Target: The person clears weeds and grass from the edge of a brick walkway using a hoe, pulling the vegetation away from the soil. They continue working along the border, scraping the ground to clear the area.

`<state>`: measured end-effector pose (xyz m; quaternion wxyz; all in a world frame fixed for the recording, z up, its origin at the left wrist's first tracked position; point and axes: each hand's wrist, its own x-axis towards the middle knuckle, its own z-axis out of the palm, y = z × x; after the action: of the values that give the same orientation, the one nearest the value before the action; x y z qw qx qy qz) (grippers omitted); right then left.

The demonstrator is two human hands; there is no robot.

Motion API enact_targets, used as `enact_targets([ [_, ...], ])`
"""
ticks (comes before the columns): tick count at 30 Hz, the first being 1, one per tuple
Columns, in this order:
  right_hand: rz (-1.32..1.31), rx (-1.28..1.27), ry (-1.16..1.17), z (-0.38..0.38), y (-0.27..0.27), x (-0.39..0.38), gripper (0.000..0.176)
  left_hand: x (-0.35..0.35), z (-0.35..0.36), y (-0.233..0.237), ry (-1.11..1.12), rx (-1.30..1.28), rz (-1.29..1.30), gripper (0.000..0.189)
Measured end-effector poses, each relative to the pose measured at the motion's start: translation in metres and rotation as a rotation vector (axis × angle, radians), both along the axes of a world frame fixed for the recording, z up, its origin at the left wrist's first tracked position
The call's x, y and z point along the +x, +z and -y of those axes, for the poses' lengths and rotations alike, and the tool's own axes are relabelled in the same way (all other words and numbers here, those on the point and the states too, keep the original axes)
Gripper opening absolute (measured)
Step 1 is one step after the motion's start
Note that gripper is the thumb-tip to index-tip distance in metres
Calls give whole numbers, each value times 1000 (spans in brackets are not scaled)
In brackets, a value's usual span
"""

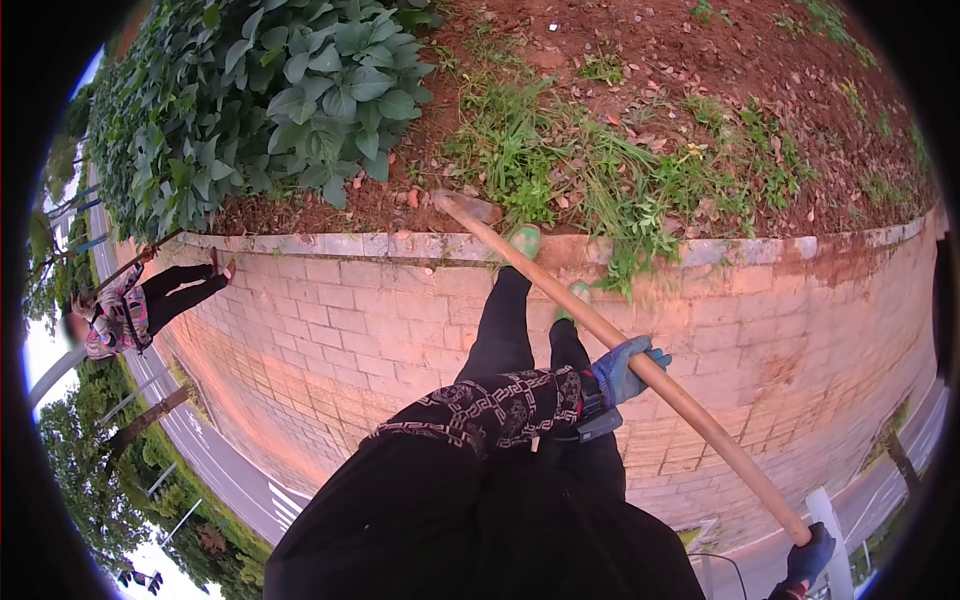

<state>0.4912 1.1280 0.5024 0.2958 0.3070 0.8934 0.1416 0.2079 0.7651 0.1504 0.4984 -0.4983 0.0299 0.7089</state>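
Note:
A long wooden pole [705, 430] slants from the soil edge at the upper middle down to the lower right. My left hand [628, 370], in a blue-grey glove below a dark patterned sleeve, is wrapped round its middle. Near the pole's lower end, my right hand [810, 558] grips it in a dark glove. The pole's far end rests by the curb, beside a flat reddish-brown piece [480, 208]; whether the two are joined is unclear. Grass and weeds [535, 165] grow around that end.
My green shoes [524, 240] are at the pale curb [700, 252], on brick paving [340, 320]. Leafy bushes [340, 90] stand at the upper left, red soil [660, 30] at the top. Another person [125, 310] stands at the left holding a long tool. A road [215, 455] runs beyond.

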Motion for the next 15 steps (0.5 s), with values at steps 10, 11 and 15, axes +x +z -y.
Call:
enact_targets([
  [10,-22,57,124,-37,2,-51,19,-63,63,-106,-173,-496,-325,17],
  [11,-19,60,128,-36,3,-54,19,-63,62,-114,-99,-447,-331,17],
  [15,-61,60,122,-36,1,-57,19,-49,64,-148,66,-309,-406,16],
])
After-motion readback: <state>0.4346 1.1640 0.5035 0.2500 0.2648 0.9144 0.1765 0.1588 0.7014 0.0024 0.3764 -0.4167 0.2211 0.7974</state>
